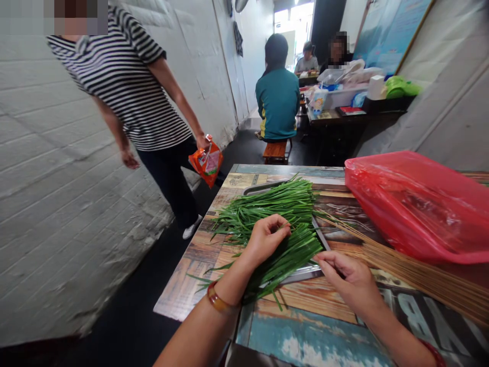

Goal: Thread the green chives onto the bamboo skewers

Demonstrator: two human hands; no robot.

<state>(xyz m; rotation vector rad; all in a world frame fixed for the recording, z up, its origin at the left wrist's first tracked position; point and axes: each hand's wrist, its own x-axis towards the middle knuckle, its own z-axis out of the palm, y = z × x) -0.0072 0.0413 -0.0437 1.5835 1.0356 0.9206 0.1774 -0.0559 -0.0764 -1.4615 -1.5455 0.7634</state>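
Observation:
Long green garlic chives (273,201) lie heaped on a metal tray (301,275), their leafy ends hanging over its left side. My left hand (267,237) is over the middle of the heap, thumb and fingertips pinched together; whatever is between them is too small to make out. At the cut ends of the nearer chives, by the tray's right edge, my right hand (346,278) also has thumb and forefinger closed. What that pinch holds is unclear. Thin bamboo skewers (412,275) lie in a bundle to the right, their tips reaching toward the tray.
A red plastic bag (416,204) covers a container on the right of the wooden table (191,285). At the left, a person in a striped shirt (141,92) carries an orange packet (208,162). Beyond the table, someone sits on a stool (275,150) near a cluttered second table (355,117).

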